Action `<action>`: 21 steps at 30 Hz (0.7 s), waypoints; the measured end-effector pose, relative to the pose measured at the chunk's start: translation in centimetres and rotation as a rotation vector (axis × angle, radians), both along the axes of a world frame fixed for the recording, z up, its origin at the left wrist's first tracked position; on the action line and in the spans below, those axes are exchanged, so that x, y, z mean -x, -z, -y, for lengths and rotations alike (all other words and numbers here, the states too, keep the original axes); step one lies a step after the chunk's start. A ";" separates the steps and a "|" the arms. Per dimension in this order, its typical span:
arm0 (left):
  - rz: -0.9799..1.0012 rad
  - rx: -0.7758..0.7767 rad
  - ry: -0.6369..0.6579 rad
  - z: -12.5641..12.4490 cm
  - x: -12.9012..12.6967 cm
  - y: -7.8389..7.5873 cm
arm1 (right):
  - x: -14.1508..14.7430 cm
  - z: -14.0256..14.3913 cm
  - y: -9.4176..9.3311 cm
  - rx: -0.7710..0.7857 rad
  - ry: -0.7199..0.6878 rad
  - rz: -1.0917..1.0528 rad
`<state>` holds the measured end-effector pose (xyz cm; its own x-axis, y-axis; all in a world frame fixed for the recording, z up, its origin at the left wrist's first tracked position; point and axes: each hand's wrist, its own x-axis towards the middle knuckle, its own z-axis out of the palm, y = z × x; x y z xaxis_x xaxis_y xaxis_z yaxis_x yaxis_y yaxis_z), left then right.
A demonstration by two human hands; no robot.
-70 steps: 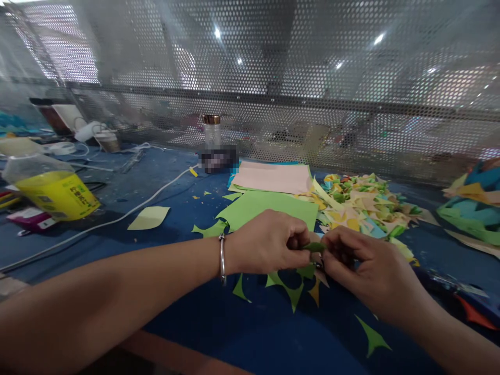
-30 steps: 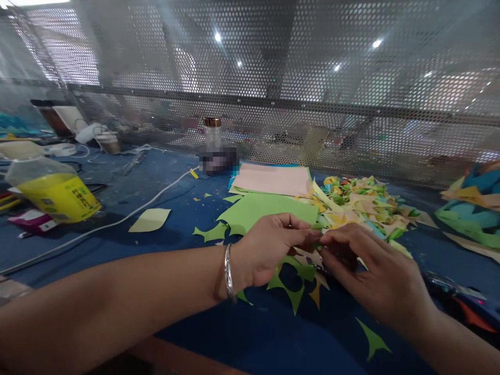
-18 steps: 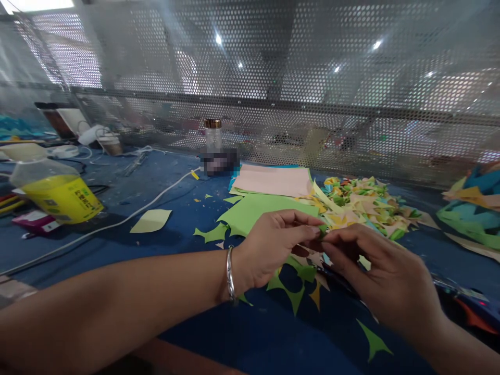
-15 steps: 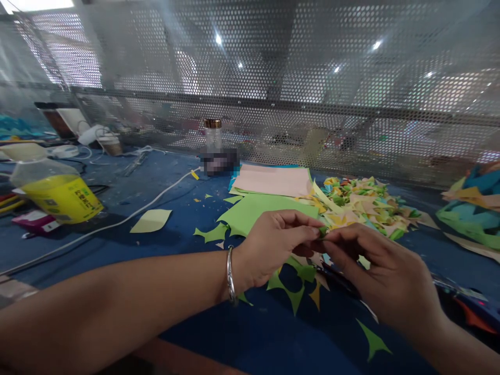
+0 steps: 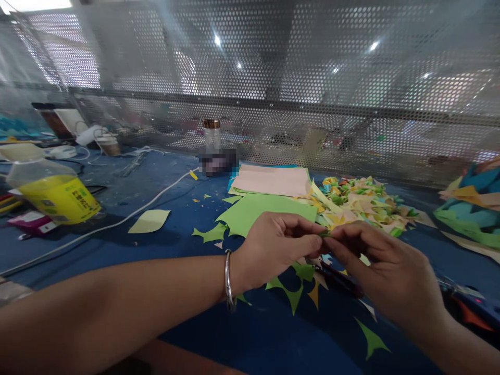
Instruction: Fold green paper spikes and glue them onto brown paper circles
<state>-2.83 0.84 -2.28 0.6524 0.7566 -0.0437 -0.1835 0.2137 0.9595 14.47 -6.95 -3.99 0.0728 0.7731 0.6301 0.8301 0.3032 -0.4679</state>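
I watch left hand (image 5: 273, 250) and right hand (image 5: 385, 263) pinch green paper (image 5: 324, 234) — grip nearly closed — I'd press lightly, evenly.

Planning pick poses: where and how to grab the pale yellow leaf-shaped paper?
Probably pinch the pale yellow paper by its pointed right tip, coming in low from the right. It's thin and lies on the blue tabletop, so an edge should lift easiest; the white cord runs past its left side. The left hand is nearer.
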 end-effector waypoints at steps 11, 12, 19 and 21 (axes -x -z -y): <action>-0.031 -0.112 -0.004 -0.3 -0.1 0.6 | -0.7 -0.2 0.1 0.017 -0.026 -0.033; -0.024 -0.110 0.005 -0.2 -0.1 0.5 | -0.9 -0.3 0.1 0.026 -0.046 -0.037; -0.014 -0.193 0.027 0.1 0.2 0.0 | -1.2 -0.2 -0.3 0.131 -0.077 -0.120; -0.021 -0.236 0.029 0.2 0.3 0.1 | -0.8 -0.1 -0.3 0.133 -0.077 -0.139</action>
<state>-3.15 0.68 -2.39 0.6750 0.7282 0.1186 -0.1601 -0.0124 0.9870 15.26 -6.86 -3.66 0.0896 0.8557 0.5097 0.7314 0.2908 -0.6168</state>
